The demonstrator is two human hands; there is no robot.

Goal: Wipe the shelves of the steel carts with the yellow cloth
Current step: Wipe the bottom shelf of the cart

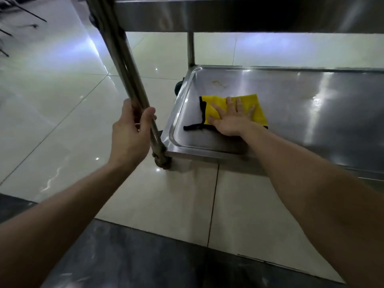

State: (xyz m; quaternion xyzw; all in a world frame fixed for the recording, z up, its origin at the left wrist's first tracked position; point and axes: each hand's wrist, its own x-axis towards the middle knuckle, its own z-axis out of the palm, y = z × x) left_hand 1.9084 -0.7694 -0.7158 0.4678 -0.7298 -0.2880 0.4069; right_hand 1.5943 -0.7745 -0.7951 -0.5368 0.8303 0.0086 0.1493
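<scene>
At the far left, pale glossy floor tiles [62, 121] are reflecting the overhead light, and some thin dark shapes in the top corner are showing up too blurred to identify. Closer in, a band of dark stone flooring [145, 256] is running across the bottom of the view.

The left hand [129, 132] is gripping the cart's near upright post [116, 48], with fingers and thumb curled round the steel tube above the lower shelf's corner. The post is slanting across the view from top to bottom and ending in a dirty-looking caster fitting [163, 161] on the floor.

Just right of it, a black wheel [179, 87] is peeking out behind the far corner of the lower shelf, and the rear post [190, 48] is rising from that corner to the upper shelf [228, 15], which is spanning the top of the view.

The lower shelf [311, 104] is lying as a shallow steel tray with a raised rim, and a faint brownish stain [219, 83] is sitting near its far left corner. The yellow cloth [216, 99] is lying flat on this shelf towards its left end, below the stain, with its black trim [202, 109] trailing off the left and near edges.

The right hand [232, 117] is pressing down on the cloth with palm flat and fingers spread wide and straight, covering its middle. Further right, the bare shelf is shining with streaky reflections.
</scene>
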